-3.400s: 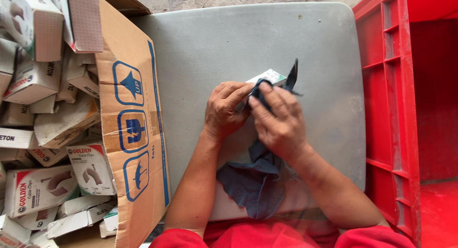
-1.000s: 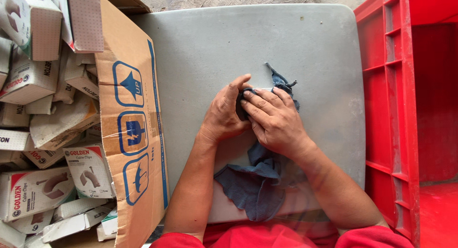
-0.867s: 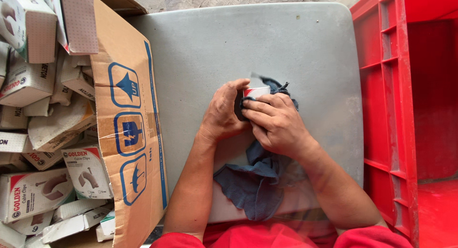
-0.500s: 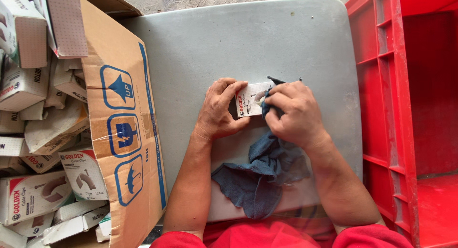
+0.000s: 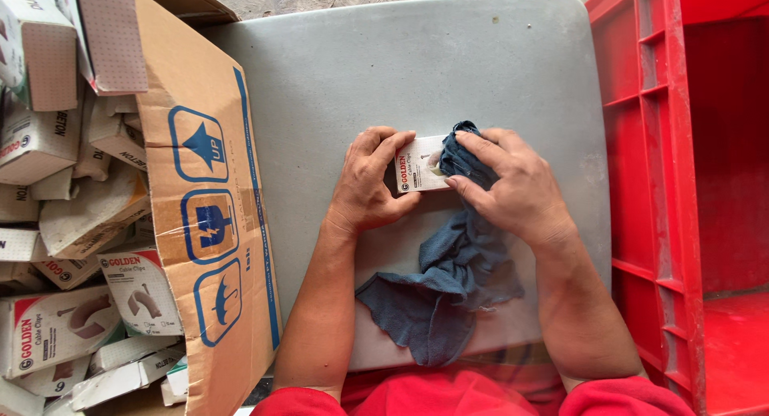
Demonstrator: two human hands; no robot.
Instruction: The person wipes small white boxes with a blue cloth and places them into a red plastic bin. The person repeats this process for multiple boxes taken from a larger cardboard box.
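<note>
I'm gripping the small white box (image 5: 418, 164) on the grey table (image 5: 416, 72) with my left hand (image 5: 370, 180), fingers curled on it; its face is showing more now. My right hand (image 5: 513, 184) is pressing the blue rag (image 5: 448, 280) onto its right end.

Left hand (image 5: 370, 185) fingers curled, right hand (image 5: 513, 190) fingers pressing
</note>
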